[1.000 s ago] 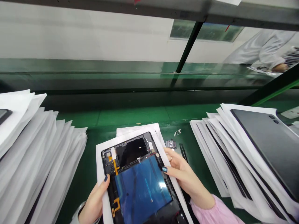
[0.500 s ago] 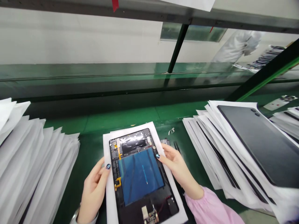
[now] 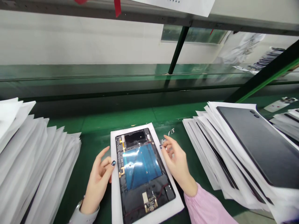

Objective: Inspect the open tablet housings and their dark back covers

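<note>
An opened tablet (image 3: 140,196) lies back side up on a white foam sheet (image 3: 116,199) on the green bench. Its blue battery (image 3: 142,168), orange flex cables and a small circuit board (image 3: 151,203) are exposed. My left hand (image 3: 100,179) is at the sheet's left edge, index finger stretched out and thumb close to the edge; whether it touches cannot be made out. At the right edge, my right hand (image 3: 176,160) has its fingers loosely bent and apart, with nothing visibly held. A small grey object (image 3: 163,142) lies partly hidden behind its fingers.
White sheets (image 3: 46,161) are stacked at left. At right, a dark tablet back cover (image 3: 257,143) tops a pile of sheets (image 3: 203,149) with dark panels between. A curled white strip (image 3: 171,132) lies near the tablet. A green slanted post (image 3: 263,73) and a shelf beam (image 3: 149,17) frame the bench.
Both hands have let go of the tablet and its foam sheet, which now lie flatter and slightly to the right. The right thumb has come off the tablet.
</note>
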`<state>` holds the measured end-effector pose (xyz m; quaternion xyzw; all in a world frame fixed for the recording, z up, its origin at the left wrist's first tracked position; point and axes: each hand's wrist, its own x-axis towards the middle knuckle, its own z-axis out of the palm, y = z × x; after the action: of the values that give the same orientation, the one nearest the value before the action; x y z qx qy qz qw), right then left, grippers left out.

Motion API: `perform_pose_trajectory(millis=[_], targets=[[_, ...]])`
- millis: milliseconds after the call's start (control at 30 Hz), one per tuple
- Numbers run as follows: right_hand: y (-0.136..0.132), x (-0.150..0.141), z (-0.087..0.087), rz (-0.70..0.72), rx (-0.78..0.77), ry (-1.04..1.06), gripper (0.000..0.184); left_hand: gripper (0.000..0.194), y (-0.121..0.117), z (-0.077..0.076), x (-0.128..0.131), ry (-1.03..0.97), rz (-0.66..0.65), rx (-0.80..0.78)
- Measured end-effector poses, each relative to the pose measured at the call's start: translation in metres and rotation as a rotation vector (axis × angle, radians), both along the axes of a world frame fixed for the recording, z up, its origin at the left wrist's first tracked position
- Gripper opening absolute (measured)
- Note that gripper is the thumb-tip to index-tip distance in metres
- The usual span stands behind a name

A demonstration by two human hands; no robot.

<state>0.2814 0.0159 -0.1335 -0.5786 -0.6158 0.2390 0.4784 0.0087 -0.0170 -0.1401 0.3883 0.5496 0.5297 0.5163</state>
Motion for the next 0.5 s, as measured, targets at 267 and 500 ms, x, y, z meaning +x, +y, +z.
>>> perform_pose_trajectory(millis=[267, 500], targets=[[0.001, 0.021, -0.018, -0.039, 0.122, -0.337, 0.046, 0.026, -0.005, 0.004, -0.003, 0.227, -0.033, 0.015], [0.003, 0.013, -0.016, -0.058, 0.088, -0.399, 0.045, 0.042, -0.002, 0.016, 0.001, 0.350, -0.169, 0.057]])
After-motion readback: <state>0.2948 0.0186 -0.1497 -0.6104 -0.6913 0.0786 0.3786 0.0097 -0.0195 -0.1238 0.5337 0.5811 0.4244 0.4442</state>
